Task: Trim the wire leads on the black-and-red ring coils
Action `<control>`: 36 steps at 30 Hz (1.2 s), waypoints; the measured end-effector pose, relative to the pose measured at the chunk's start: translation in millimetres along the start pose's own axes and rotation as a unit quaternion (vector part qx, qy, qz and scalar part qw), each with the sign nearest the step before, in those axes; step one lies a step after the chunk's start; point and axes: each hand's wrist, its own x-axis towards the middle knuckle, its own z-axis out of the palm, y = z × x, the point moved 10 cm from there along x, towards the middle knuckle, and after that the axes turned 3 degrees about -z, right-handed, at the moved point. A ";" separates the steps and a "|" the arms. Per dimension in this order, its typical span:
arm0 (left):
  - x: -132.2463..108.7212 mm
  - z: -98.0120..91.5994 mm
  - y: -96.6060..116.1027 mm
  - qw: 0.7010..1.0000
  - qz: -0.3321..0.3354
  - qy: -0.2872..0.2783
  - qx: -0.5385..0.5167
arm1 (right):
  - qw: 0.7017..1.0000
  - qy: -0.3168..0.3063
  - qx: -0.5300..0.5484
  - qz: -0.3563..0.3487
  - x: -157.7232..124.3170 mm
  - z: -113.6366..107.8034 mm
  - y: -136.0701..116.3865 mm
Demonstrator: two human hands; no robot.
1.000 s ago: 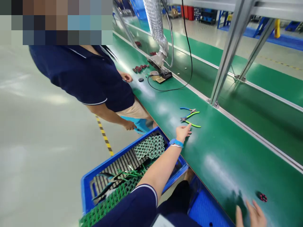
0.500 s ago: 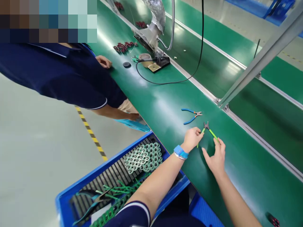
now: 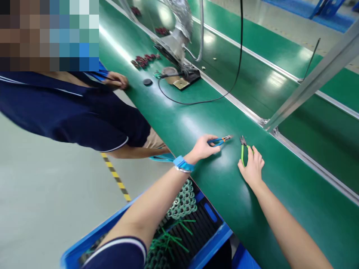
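Observation:
My left hand (image 3: 202, 148), with a blue wristband, is closed around the blue-handled cutters (image 3: 221, 141), whose jaws point right just above the green belt (image 3: 196, 123). Close to the right, my right hand (image 3: 251, 167) grips the green-handled cutters (image 3: 242, 151), jaws pointing away from me. The two tools are a short gap apart.
A blue crate (image 3: 207, 239) with pale green rings and green strips sits below my left arm. A co-worker in a dark blue shirt (image 3: 70, 112) stands at the left, one hand (image 3: 116, 79) on the belt edge. A soldering stand (image 3: 179, 76), black cable (image 3: 213, 99), red parts (image 3: 144, 59) and metal rail (image 3: 308, 160) lie beyond.
My left hand let go of the green cutters and took up the blue cutters. My right hand closed on the green cutters' handles. The view shifted nearer the belt.

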 end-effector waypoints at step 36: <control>-79.3 435.5 2.5 0.966 0.221 0.020 0.133 | 0.509 0.031 0.848 0.145 -272.9 -168.8 258.6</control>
